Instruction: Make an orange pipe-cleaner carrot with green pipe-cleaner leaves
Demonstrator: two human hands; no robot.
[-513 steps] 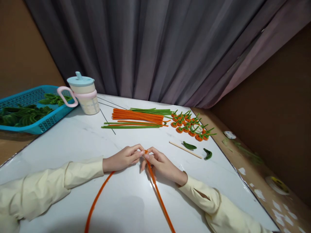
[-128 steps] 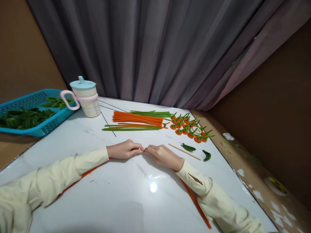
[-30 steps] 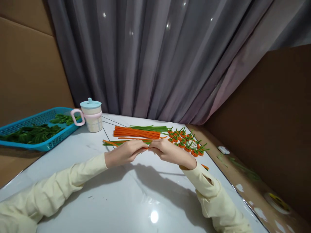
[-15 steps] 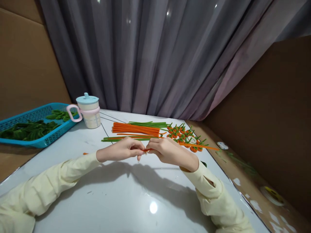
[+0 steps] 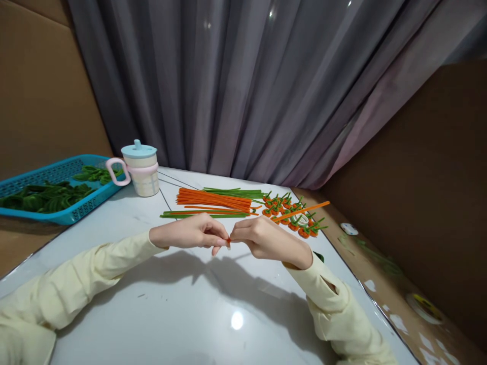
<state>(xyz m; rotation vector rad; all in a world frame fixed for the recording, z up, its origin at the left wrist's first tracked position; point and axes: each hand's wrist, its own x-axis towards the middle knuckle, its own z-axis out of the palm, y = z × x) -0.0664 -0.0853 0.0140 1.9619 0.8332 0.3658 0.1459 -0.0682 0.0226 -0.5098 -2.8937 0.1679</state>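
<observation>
Between two hands point(image 5: 232, 237), perhaps one orange pipe cleaner point(image 5: 300, 211).

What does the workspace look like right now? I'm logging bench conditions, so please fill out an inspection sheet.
Surface: white glossy table, lamp glare on it.
Job's things: orange pipe cleaner, pinched where the fingertips meet, its free end slanting up to the right.
Clutter: bundle of orange stems and green stems; small finished orange pieces; lidded cup with pink handle; blue basket holding green leaves.
Hands: left hand and right hand raised off the table, both pinching the pipe cleaner.
Cables: nothing seen.
Surroundings: grey curtain behind; brown cardboard panels at the sides.
</observation>
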